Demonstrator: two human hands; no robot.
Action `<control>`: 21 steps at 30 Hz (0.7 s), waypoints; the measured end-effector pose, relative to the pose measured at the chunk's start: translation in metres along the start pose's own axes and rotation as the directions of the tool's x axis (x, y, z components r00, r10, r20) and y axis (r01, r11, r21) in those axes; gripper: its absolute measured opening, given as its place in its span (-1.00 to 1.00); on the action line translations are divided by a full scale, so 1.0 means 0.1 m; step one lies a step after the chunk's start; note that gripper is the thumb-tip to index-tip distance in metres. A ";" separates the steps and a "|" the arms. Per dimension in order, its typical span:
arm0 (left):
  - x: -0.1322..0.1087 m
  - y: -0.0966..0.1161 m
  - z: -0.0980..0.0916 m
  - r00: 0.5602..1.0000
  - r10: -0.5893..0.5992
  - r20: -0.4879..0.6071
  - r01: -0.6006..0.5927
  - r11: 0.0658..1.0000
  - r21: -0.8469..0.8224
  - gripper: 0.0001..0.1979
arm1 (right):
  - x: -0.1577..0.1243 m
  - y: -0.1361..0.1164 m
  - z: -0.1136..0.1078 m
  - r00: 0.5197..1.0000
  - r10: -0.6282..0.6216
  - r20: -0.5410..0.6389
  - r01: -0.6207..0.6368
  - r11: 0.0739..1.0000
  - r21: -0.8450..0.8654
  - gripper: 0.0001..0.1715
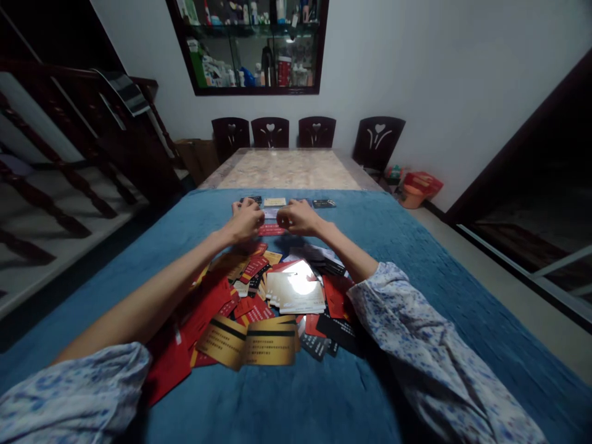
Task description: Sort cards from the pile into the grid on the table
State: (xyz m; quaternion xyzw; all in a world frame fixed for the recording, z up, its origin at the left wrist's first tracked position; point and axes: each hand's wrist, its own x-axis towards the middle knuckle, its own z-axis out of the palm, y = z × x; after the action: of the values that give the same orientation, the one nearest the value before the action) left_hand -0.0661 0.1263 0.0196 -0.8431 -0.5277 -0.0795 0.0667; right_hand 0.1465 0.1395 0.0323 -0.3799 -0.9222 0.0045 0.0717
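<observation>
Reaching over the desk point(296, 169), the left hand point(248, 220) and right hand point(297, 217) surround one pale card point(271, 214).
It is between them, just beyond a red card point(271, 230); the fingers point(285, 216) are curled, but whether they grip it, I cannot tell.

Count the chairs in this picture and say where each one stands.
4, all near the far wall: the left chair, second chair and third chair beyond the table, and the fourth chair set apart to their right. Others may be hidden.

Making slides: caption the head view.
Left hand and right hand flank a pale card beyond heaped cards on blue cloth.
</observation>
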 end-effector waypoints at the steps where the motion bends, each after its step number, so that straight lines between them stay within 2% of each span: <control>1: -0.04 0.00 -0.01 1.000 -0.005 -0.002 0.005 1.000 -0.007 -0.78 | 0.00 -0.04 0.01 1.000 -0.010 0.001 0.010 1.000 0.010 -0.70; 6: -0.25 -0.04 -0.03 1.000 -0.018 0.008 0.018 0.999 -0.037 -0.76 | -0.01 -0.19 0.07 0.998 -0.056 -0.006 0.056 0.998 0.030 -0.72; 14: -0.55 -0.04 -0.01 0.999 -0.050 0.021 0.051 0.997 -0.055 -0.84 | -0.09 -0.35 0.16 0.997 -0.077 0.003 0.077 0.996 0.037 -0.69; 21: -0.66 -0.04 0.12 0.998 -0.029 0.060 0.033 0.997 -0.070 -0.79 | -0.09 -0.46 0.28 0.995 -0.101 -0.011 0.101 0.994 0.033 -0.75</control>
State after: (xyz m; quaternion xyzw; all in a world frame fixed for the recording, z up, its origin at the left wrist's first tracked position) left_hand -0.0975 0.0727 -0.0054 -0.8386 -0.5393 -0.0746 0.0199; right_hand 0.1166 0.1015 0.0065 -0.3315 -0.9397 0.0148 0.0825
